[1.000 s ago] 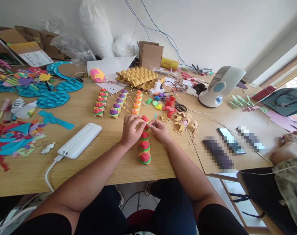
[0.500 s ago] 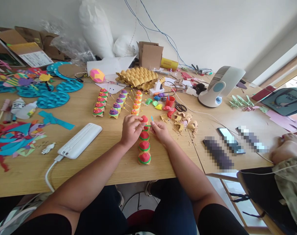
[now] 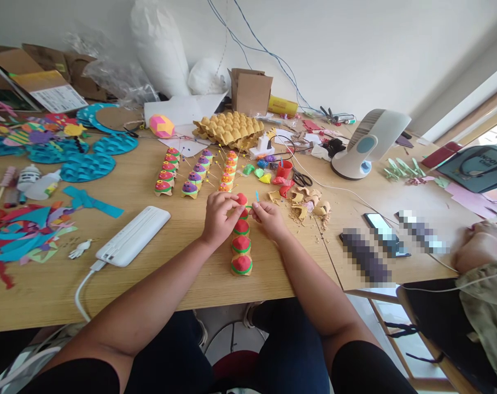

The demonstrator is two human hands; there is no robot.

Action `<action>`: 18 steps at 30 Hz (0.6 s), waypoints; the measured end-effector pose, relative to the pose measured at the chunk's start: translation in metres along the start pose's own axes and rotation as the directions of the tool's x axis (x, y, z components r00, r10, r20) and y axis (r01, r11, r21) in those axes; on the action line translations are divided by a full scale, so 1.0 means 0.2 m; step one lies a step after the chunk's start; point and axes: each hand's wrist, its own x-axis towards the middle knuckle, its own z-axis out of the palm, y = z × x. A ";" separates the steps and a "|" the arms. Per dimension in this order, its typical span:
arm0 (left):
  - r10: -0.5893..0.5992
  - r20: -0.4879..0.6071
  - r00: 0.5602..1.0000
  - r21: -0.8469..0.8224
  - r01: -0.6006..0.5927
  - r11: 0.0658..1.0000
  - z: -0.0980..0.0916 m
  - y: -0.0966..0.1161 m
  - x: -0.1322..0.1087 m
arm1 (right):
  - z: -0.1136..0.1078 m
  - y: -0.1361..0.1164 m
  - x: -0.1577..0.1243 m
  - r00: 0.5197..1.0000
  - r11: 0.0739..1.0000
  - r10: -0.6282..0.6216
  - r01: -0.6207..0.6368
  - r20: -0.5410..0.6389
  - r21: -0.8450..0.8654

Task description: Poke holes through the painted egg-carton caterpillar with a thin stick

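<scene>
A row of egg-carton cups [image 3: 241, 244] lies lengthwise in front of me, its domes coated red with green bands round their lower edges. My left hand [image 3: 220, 217] is at the far cups, thumb and fingers pinched on one end of a thin green strip [image 3: 249, 207], which looks like modelling clay. Facing it across the row, my right hand [image 3: 269, 218] pinches the other end. A small light-blue stick [image 3: 257, 196] pokes up from the right fingers. The fingers partly cover the far domes.
Three decorated carton rows with pins, one of them purple [image 3: 198, 174], stand beyond my hands. A power bank [image 3: 134, 236] lies left. Carton scraps [image 3: 303, 203], scissors [image 3: 302, 179], a fan [image 3: 369, 145] and phones [image 3: 385, 235] are right, near another person's hands [image 3: 484, 243].
My right hand has shifted slightly, and the blue stick has moved a little to the right. The green strip between my hands now looks slightly raised. The carton row stays in place.
</scene>
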 end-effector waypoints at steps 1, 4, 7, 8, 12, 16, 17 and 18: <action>0.000 0.005 1.000 0.002 0.000 1.000 0.00 0.00 0.00 | 0.00 0.00 0.00 1.000 1.000 0.002 -0.002 0.002 -0.003; 0.003 0.012 1.000 0.002 -0.003 1.000 0.00 0.00 0.00 | 0.00 0.00 0.00 1.000 1.000 0.008 -0.008 0.002 0.015; 0.004 -0.009 1.000 -0.009 -0.004 1.000 0.00 0.00 0.00 | 0.01 0.00 0.00 0.999 0.995 0.033 -0.035 0.025 0.090; 0.002 -0.018 1.000 -0.010 -0.002 1.000 0.00 0.00 0.00 | 0.01 0.00 0.00 0.998 0.991 0.043 -0.047 0.036 0.128; -0.019 -0.039 0.999 -0.001 0.019 1.000 0.00 0.00 0.00 | 0.01 -0.01 -0.01 0.997 0.973 0.044 -0.056 0.056 0.226; -0.012 -0.046 0.999 -0.005 0.012 1.000 0.00 0.01 0.00 | 0.00 -0.01 0.00 1.000 0.974 0.004 -0.004 0.001 0.225; -0.007 -0.048 0.999 -0.010 0.006 1.000 0.00 0.01 0.00 | 0.00 -0.01 0.01 1.000 0.974 -0.004 0.006 -0.008 0.227; -0.001 -0.051 0.999 -0.016 0.000 1.000 0.00 0.01 0.00 | 0.00 -0.01 0.01 1.000 0.973 -0.012 0.015 -0.012 0.231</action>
